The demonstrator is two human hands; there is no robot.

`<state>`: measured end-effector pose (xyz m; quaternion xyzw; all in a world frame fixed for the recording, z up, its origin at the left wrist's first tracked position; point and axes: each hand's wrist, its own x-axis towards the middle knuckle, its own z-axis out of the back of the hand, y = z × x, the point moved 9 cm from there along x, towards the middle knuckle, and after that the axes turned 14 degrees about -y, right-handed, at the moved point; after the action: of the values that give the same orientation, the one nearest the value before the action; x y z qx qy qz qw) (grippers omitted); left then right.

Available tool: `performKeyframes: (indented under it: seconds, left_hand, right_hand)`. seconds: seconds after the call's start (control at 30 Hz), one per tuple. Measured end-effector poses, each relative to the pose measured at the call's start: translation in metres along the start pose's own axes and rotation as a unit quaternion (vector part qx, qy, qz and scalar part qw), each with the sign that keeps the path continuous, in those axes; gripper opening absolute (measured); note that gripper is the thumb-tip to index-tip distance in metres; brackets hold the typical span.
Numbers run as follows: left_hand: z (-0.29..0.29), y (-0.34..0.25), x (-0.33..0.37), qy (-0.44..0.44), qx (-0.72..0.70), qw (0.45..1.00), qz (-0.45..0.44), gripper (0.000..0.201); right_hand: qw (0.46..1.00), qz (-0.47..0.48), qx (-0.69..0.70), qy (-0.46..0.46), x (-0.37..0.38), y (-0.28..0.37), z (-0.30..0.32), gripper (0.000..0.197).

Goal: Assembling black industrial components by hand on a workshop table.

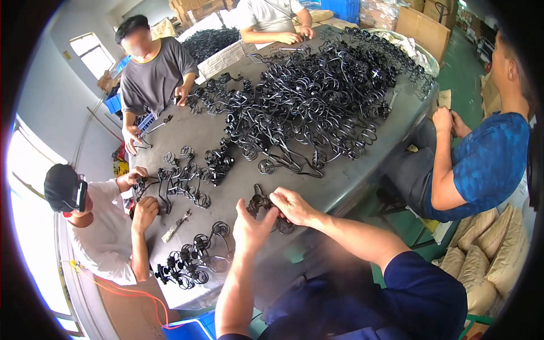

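**Head view: wire parts handled at a shared grey table**

Room. A workshop with a green floor (464, 73), pale walls and a bright window (90, 54) at upper left. Cardboard boxes (422, 28) stand along the far side; filled sacks (490, 249) lie stacked at lower right.

Surface. A large grey table (340, 181) fills the centre. Its top is dull and smooth, and its near edge runs just below the hands.

Load on the table. A big heap (317, 96) of black wire parts with spiral ends covers the far half. A smaller cluster (181, 181) lies at the left, beside a seated person in white (105, 232). Another cluster (190, 263) sits near the front left corner. A small tool (175, 225) lies between these two clusters.

People. Four others are around the table: one in grey (150, 71) at the far left, one at the far end (272, 20), one in blue (481, 170) seated at the right, and the person in white.

Hands. The left hand (252, 226) and right hand (292, 205) meet near the front edge. Both grasp one black wire part (260, 203). The right hand's fingers curl over its top; the left hand is closed on it from below. The part is held just above the table, well apart from the heap. Another spiral piece (285, 226) lies just under the right hand.
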<state>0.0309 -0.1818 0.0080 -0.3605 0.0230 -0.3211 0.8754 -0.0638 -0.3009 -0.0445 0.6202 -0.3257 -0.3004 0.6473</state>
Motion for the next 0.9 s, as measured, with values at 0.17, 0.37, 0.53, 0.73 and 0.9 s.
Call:
performKeyframes:
  seconds: [0.17,0.37,0.53,0.73,0.9]
  left_hand:
    - [0.002,-0.016,-0.014,-0.022,0.093,0.995,0.038,0.104]
    - [-0.001,-0.014,-0.013,-0.027,0.09,0.99,0.106,0.094]
    - [-0.001,-0.01,-0.011,-0.042,0.115,0.987,0.103,0.083]
    - [-0.002,-0.01,-0.011,-0.039,0.094,0.989,0.106,0.08]
    - [-0.001,-0.009,-0.012,-0.049,0.083,0.99,0.105,0.079]
  right_hand:
    - [0.991,-0.051,0.036,0.117,0.002,0.002,-0.012,0.028]
    - [0.982,0.117,-0.081,0.125,0.01,0.022,-0.006,0.024]
    - [0.969,0.158,-0.159,0.101,0.008,0.023,-0.01,0.031]
    - [0.988,0.056,-0.117,0.086,0.012,0.019,-0.011,0.043]
    - [0.961,0.098,-0.226,0.126,0.006,0.034,-0.007,0.04]
